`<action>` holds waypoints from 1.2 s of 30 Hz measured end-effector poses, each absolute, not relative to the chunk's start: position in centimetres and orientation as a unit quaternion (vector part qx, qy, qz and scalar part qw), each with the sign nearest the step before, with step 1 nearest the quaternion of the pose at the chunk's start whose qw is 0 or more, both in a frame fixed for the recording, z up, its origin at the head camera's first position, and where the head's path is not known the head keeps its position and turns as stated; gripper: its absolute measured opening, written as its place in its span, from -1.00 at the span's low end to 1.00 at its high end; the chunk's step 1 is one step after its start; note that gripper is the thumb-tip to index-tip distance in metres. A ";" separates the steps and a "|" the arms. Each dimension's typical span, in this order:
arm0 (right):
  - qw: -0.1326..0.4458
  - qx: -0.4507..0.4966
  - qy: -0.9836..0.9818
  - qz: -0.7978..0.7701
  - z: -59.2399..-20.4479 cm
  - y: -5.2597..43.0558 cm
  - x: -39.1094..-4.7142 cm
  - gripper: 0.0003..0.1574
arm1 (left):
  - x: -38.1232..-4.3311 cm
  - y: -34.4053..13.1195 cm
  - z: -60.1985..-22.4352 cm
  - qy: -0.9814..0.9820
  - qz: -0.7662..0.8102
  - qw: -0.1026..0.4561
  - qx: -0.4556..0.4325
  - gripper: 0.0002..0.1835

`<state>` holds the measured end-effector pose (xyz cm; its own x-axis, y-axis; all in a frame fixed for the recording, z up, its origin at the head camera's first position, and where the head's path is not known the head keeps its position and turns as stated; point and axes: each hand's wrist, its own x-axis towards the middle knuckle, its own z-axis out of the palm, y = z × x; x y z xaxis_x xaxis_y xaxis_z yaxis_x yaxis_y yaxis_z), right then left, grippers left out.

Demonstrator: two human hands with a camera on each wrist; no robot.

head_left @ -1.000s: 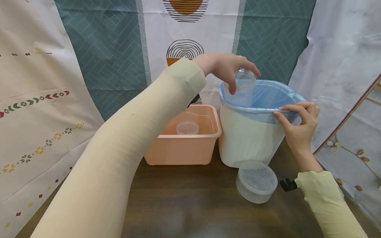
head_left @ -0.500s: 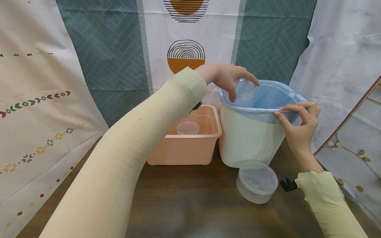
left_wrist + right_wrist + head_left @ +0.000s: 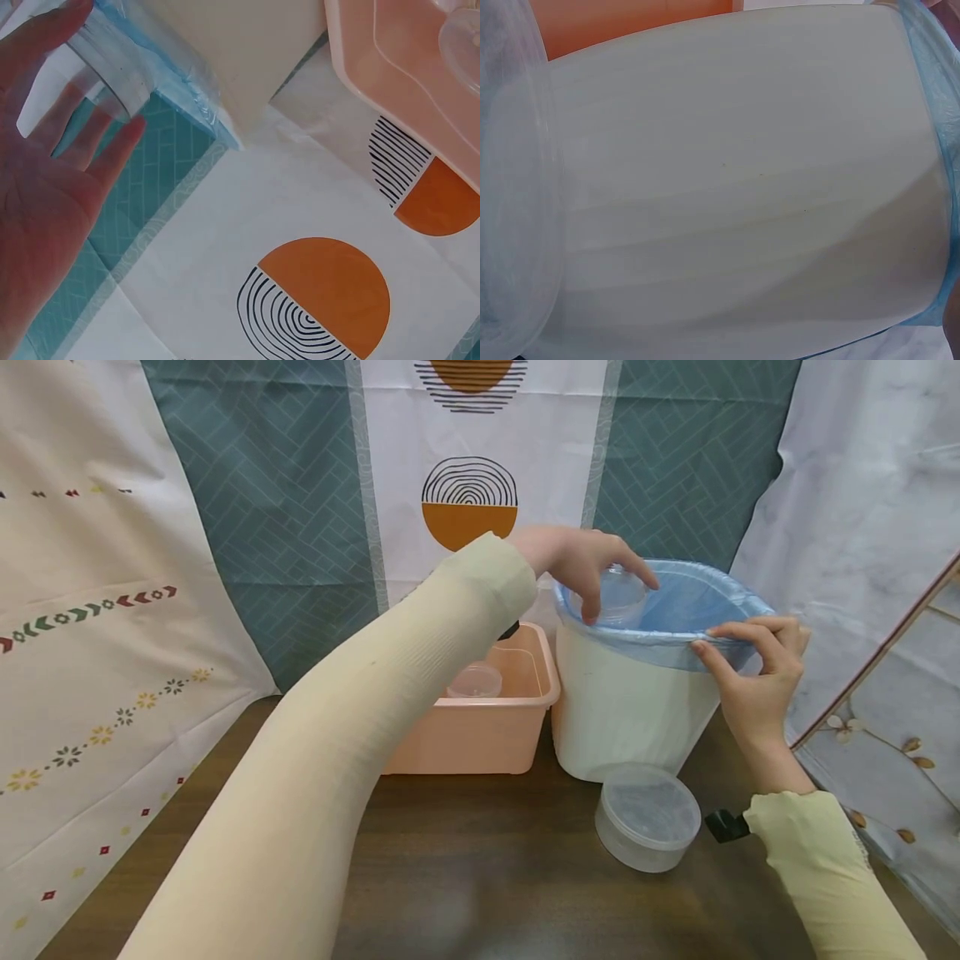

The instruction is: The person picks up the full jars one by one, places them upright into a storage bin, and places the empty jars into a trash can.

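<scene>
The left arm (image 3: 300, 760), in a long cream fabric sleeve (image 3: 442, 627), reaches diagonally forward and across to the right. The left hand (image 3: 577, 560) grips from above, its thumb (image 3: 589, 603) set apart from the slightly bent fingers (image 3: 116, 154). The right forearm (image 3: 832, 868), in a pale yellow fabric sleeve (image 3: 806, 839), rises from the lower right; the right hand (image 3: 761, 681) pinches between thumb and fingers.

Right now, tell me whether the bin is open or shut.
Open: in the head view no lid sits on the bin, and the inside of the blue bag lining it shows from above.
</scene>
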<state>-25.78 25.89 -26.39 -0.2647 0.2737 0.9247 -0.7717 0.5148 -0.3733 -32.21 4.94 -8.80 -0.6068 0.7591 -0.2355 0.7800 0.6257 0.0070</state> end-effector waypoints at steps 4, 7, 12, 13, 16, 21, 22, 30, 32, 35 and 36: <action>0.575 0.187 -0.652 0.457 -26.4 25.9 -25.8 -0.50 | -32.1 5.0 -8.8 0.898 -0.052 0.108 0.424 -0.14; 0.576 0.187 -0.652 0.456 -26.3 25.8 -25.8 -0.50 | -32.1 5.1 -8.8 0.898 -0.059 0.112 0.421 -0.13; 0.576 0.186 -0.654 0.453 -26.3 25.8 -25.9 -0.49 | -32.0 5.2 -8.7 0.900 -0.067 0.118 0.415 -0.13; 0.576 0.186 -0.655 0.453 -26.3 25.8 -25.9 -0.49 | -32.0 5.2 -8.7 0.901 -0.066 0.119 0.412 -0.13; 0.575 0.188 -0.654 0.453 -26.4 25.8 -25.9 -0.50 | -31.9 5.1 -8.8 0.905 -0.060 0.123 0.403 -0.14; 0.577 0.189 -0.654 0.453 -26.4 25.8 -25.8 -0.48 | -31.8 5.1 -8.9 0.907 -0.055 0.124 0.399 -0.15; 0.576 0.188 -0.654 0.452 -26.4 25.8 -25.8 -0.49 | -31.8 5.1 -8.9 0.907 -0.054 0.123 0.400 -0.15; 0.576 0.188 -0.654 0.453 -26.3 25.7 -25.7 -0.50 | -31.9 4.9 -8.9 0.907 -0.054 0.124 0.399 -0.15; 0.578 0.190 -0.652 0.453 -26.4 25.7 -25.7 -0.48 | -32.1 4.9 -9.0 0.904 -0.054 0.127 0.404 -0.15; 0.580 0.191 -0.649 0.454 -26.5 25.7 -25.8 -0.47 | -32.2 4.7 -9.3 0.900 -0.045 0.125 0.415 -0.15; 0.580 0.190 -0.649 0.454 -26.5 25.7 -25.8 -0.47 | -32.3 4.5 -9.5 0.899 -0.037 0.122 0.419 -0.15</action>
<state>-25.75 25.74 -26.52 -0.2551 0.2802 0.9254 -0.7739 0.5146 -0.3691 -32.27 4.48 -9.45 -0.6191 0.7441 -0.2510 0.7621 0.6464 0.0363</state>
